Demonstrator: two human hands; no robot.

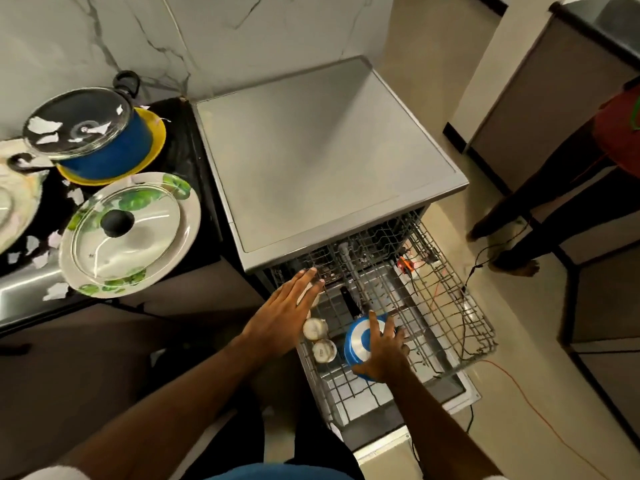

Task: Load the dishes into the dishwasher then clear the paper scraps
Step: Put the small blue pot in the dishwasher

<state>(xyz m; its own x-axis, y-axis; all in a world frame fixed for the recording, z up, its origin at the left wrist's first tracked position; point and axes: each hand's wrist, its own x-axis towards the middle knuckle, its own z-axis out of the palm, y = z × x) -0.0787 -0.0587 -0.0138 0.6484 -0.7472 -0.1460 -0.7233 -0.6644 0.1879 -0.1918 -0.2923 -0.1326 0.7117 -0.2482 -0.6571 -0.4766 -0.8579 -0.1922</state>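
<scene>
L hand point(287, 311) flat, fingers straight & close together, over left side of rack point(450, 306); can't tell if it touches anything. R hand point(384, 348) grips blue pot point(356, 344) in rack, thumb at near rim, fingers curled over far side. Cups point(315, 329) just beside pot. Scraps point(57, 291) on tabletop point(194, 161).

The dishwasher rack point(450, 306) holds a blue pot point(358, 342) and two cups point(316, 329).

Matt grey metal dishwasher point(322, 150); wire rack point(446, 306); glossy glass lid point(124, 237).
</scene>
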